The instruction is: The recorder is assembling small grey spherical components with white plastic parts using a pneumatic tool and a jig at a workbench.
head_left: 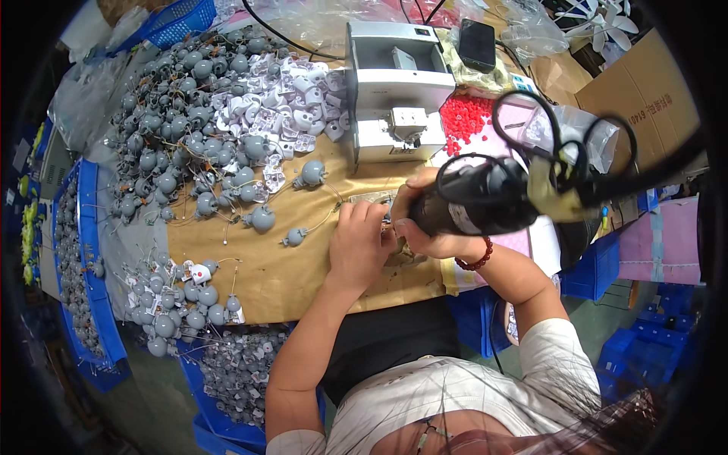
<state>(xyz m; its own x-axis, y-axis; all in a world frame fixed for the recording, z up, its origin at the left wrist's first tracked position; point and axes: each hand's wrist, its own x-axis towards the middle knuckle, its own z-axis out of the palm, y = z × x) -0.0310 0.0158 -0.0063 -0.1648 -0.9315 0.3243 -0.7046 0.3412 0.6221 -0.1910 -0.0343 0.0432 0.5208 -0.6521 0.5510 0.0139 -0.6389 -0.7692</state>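
Note:
My right hand (428, 241) is closed around a thick black power screwdriver (478, 199), tilted, with a coiled black cable at its rear. Its tip points toward the fingers of my left hand (359, 241). Those fingers are bent and pressed together over a small piece on the brown tabletop, mostly hidden by both hands. Left of my left hand lie grey ball-shaped parts with thin wires, one ball (310, 174) farther off and a small ball (295, 236) closer. A wire runs from the small ball up toward my left hand.
A heap of grey balls (163, 136) and a pile of white plastic housings (292, 102) cover the far left. Beyond my hands stands a white machine (398, 91), beside red small parts (469, 117) and a phone (477, 44). Blue crates (114, 334) flank the table.

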